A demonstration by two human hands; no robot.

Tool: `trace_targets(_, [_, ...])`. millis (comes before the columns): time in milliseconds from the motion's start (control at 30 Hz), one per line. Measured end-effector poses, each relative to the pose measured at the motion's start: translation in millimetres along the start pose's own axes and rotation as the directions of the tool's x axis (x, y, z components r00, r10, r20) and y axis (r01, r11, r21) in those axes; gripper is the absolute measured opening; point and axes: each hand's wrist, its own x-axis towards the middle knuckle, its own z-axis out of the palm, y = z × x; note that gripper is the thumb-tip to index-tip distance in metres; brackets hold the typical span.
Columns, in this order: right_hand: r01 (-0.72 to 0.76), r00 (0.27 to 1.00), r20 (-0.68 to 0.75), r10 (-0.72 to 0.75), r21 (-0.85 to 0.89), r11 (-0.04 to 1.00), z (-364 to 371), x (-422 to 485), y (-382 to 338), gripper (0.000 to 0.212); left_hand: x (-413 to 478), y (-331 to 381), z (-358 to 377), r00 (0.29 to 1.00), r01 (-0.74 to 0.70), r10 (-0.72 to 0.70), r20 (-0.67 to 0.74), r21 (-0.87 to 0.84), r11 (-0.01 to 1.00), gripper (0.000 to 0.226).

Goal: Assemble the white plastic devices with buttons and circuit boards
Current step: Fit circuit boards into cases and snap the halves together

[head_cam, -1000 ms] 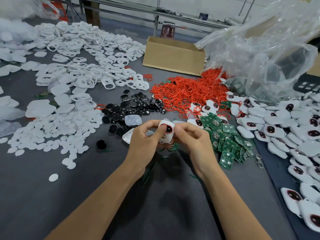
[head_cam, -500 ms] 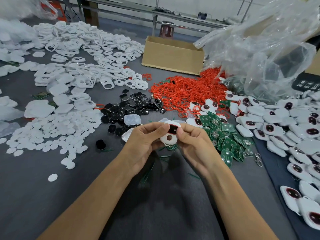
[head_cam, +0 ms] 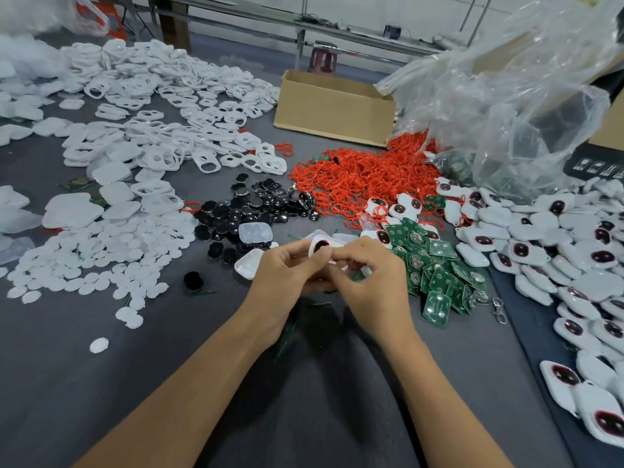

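Head view: left hand [head_cam: 287, 275] and right hand [head_cam: 368, 282] both pinch white device [head_cam: 320, 246], dark button face toward camera, long axis unclear; green circuit boards [head_cam: 435, 268] at 3 o'clock.

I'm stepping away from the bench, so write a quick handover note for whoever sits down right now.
Left hand and right hand: both pinch one white shell, dark button showing, above the table's near middle.
Parts: green circuit boards right of the hands, black buttons ahead left, red rings beyond, empty white frames far left.
Done: closed devices heaped on the right.
Left: finish this unit, then work through the remaining piles.
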Motion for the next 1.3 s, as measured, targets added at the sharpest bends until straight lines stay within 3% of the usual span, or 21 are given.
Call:
trace_targets(133, [0.004, 0.999, 0.048, -0.004, 0.009, 1.000, 0, 0, -4, 0.026, 1, 3, -1, 0.999, 0.043, -0.044, -0.032, -0.021, 0.999, 0.018])
trace_targets(233, [-0.090, 0.993, 0.087, 0.085, 0.062, 0.994, 1, 2, -4, 0.036, 3, 3, -1, 0.997, 0.068, -0.068, -0.041, -0.006, 0.998, 0.021])
trace_targets(367, [-0.246, 0.967, 0.151, 0.207, 0.324, 0.914, -2, 3, -4, 0.037, 5, 0, 1, 0.992, 0.070, -0.069, -0.105, 0.013, 0.997, 0.022])
trace_targets(467, [-0.314, 0.946, 0.091, 0.311, 0.488, 0.815, -10, 8, 0, 0.040, 4, 1, 2, 0.982, 0.081, -0.084, -0.171, -0.022, 0.996, 0.021])
trace_targets(600, [-0.361, 0.914, -0.073, 0.399, 0.304, 0.882, -21, 12, 15, 0.050, 3, 2, 3, 0.972, 0.076, -0.079, -0.219, -0.022, 0.997, 0.015])
trace_targets(800, [-0.355, 0.906, -0.216, 0.363, 0.076, 0.932, -30, 12, 32, 0.045, 2, 7, 1, 0.971, 0.070, -0.089, -0.221, -0.093, 0.993, 0.011])
trace_targets(967, [-0.294, 0.949, -0.149, 0.278, -0.099, 0.951, -31, 13, 33, 0.045, 2, 6, -1, 0.967, 0.034, -0.054, -0.250, -0.083, 0.996, 0.009])
trace_targets(1133, [-0.243, 0.970, -0.055, 0.237, -0.241, 0.939, -31, 12, 30, 0.040, 6, 4, -5, 0.915, -0.049, 0.048, -0.401, 0.007, 0.999, 0.011])
trace_targets(1300, [-0.071, 0.994, 0.059, 0.093, -0.296, 0.953, -25, 9, 19, 0.032, 9, 2, -7, 0.892, -0.069, 0.069, -0.446, 0.016, 0.997, 0.014])
